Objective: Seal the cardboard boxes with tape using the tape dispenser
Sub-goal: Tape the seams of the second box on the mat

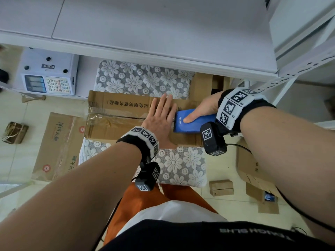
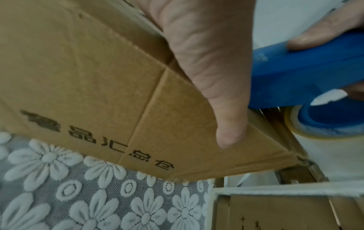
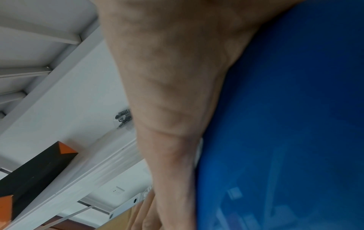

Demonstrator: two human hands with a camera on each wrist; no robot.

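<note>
In the head view a cardboard box (image 1: 126, 120) lies mid-frame on a flower-patterned cushion (image 1: 145, 78), its top flaps closed and shiny tape already across the seam at its left end. The left hand (image 1: 159, 118) lies flat on the box top, fingers straight and together, pointing toward the top of the frame; it presses the flaps and grasps nothing. Just to its right, touching the box top, sits the blue dispenser (image 1: 192, 122). The right hand (image 1: 204, 109) grips it from above, thumb laid along the blue shell and the other fingers wrapped around its far side.

The left wrist view shows the dispenser (image 2: 307, 70) close beside the left thumb (image 2: 216, 77), with a roll (image 2: 295, 124) of clear tape under the blue shell and the box (image 2: 98, 77) edge below. The right wrist view is filled by the right hand (image 3: 177, 93) and the blue dispenser (image 3: 285, 124) body.

At upper left of the head view a white scale (image 1: 47, 73) with a keypad stands. A flattened carton (image 1: 58, 145) lies on the floor at left, and more cardboard pieces (image 1: 221, 187) lie at lower right.
</note>
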